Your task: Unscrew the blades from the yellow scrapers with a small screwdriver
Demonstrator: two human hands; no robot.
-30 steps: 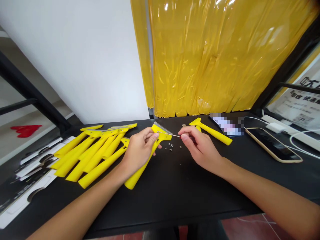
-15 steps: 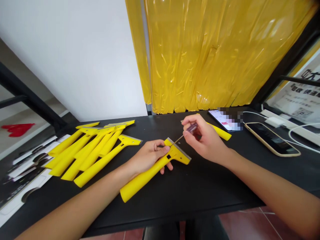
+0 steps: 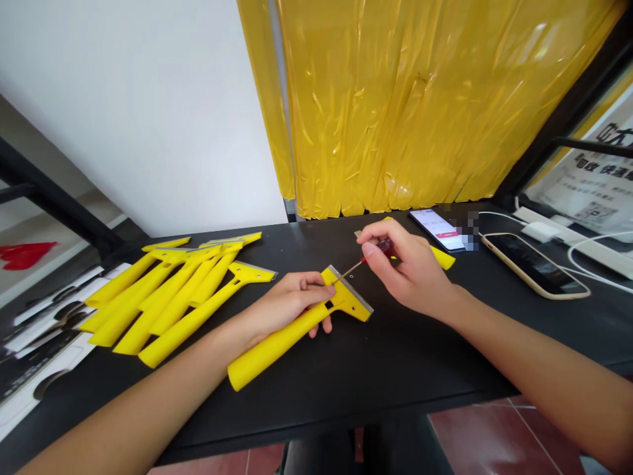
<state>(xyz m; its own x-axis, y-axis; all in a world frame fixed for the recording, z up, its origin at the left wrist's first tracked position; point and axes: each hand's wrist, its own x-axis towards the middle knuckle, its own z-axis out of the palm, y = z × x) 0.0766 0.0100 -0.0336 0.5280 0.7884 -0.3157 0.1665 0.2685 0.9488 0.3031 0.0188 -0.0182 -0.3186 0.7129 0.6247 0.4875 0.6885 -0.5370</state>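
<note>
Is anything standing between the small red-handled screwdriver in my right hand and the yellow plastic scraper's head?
Nothing visible does: the thin metal shaft of the red-handled screwdriver, held by the right hand, reaches the head of the yellow plastic scraper, which the left hand holds.

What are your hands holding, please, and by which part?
The left hand grips a yellow scraper by the neck; the right hand pinches a screwdriver by the handle.

Your spot: small assembly workstation. Black bench (image 3: pixel 395 369), yellow scrapers (image 3: pixel 188 318) heaped, power strip (image 3: pixel 583 245), yellow plastic curtain (image 3: pixel 395 112) behind.
</note>
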